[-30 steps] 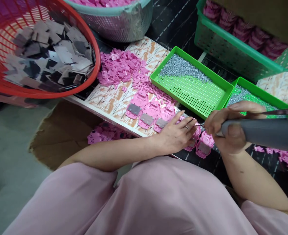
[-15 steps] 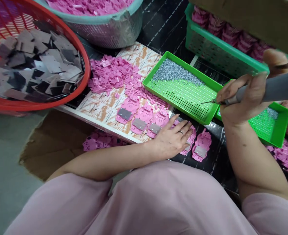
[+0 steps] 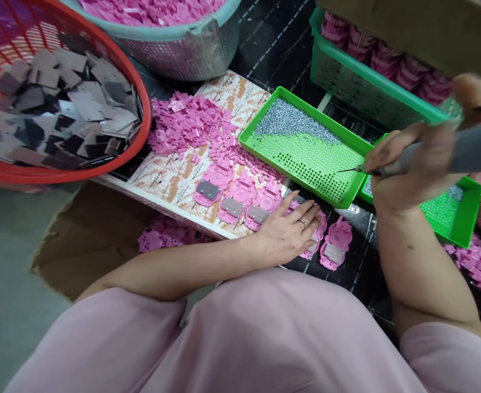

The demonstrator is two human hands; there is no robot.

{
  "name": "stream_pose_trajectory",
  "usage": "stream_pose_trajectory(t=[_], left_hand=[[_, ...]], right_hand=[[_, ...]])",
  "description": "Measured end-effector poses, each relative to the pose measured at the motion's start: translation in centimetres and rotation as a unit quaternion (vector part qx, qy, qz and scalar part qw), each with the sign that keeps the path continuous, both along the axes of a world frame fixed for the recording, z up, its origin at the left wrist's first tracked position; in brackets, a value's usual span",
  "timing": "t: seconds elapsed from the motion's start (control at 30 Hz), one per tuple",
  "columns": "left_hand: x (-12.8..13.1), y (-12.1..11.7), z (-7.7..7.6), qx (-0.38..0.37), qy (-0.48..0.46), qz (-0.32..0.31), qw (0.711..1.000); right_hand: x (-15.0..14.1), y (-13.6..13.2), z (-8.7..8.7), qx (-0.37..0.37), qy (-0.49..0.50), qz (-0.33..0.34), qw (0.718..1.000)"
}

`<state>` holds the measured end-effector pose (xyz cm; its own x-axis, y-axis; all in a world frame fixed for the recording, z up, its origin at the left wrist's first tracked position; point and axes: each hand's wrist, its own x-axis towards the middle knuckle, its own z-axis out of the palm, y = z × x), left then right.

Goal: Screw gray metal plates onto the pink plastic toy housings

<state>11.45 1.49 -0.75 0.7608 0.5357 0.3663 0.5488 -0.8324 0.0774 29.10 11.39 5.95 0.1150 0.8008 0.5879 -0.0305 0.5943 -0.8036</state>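
Note:
My left hand [image 3: 287, 232] lies flat with fingers spread over pink plastic housings in a row, covering part of them. Left of it are several more, including a pink housing [image 3: 237, 197] fitted with a grey metal plate. One pink housing [image 3: 336, 243] lies just right of my fingertips. My right hand [image 3: 412, 164], smeared by motion, is wrapped around a grey electric screwdriver [image 3: 475, 150]. The thin bit points left, over the near right end of a green tray [image 3: 306, 183]. Small silver screws [image 3: 293, 121] are heaped along that tray's far side.
A red basket [image 3: 144, 117] of metal plates stands at left, near a pale teal basket [image 3: 183, 52] of pink parts. Loose pink pieces [image 3: 186, 120] are piled on the table. A green crate [image 3: 375, 82] stands far right; a second green tray [image 3: 471, 218] is under my right wrist.
My right hand and the screwdriver have shifted slightly to the right, with more blur. My left hand stays in the same place on the housings.

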Motion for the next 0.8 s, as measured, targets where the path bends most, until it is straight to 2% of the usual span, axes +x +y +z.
stream_pose_trajectory(t=[0.07, 0.1, 0.2, 0.33, 0.67, 0.8], left_hand=[[0.0, 0.0, 0.1, 0.007, -0.005, 0.000, 1.000], [0.1, 0.0, 0.1, 0.008, -0.003, 0.000, 1.000], [0.1, -0.1, 0.2, 0.004, 0.012, 0.001, 1.000], [0.2, -0.2, 0.2, 0.013, 0.024, 0.009, 1.000], [0.2, -0.4, 0.0, 0.017, 0.032, -0.002, 0.999], [0.2, -0.3, -0.1, 0.030, 0.034, 0.002, 0.999]], right_hand=[[0.7, -1.2, 1.0, 0.068, 0.009, 0.040, 0.997], [1.0, -2.1, 1.4, 0.078, 0.005, 0.076, 0.994], [1.0, -5.2, 2.0, 0.048, 0.000, 0.153, 0.987], [-0.5, -7.8, 1.5, -0.010, 0.023, 0.145, 0.989], [-1.2, -7.8, -0.5, 0.002, -0.008, 0.151, 0.989], [-0.8, -7.8, -0.3, -0.008, -0.012, 0.174, 0.985]])
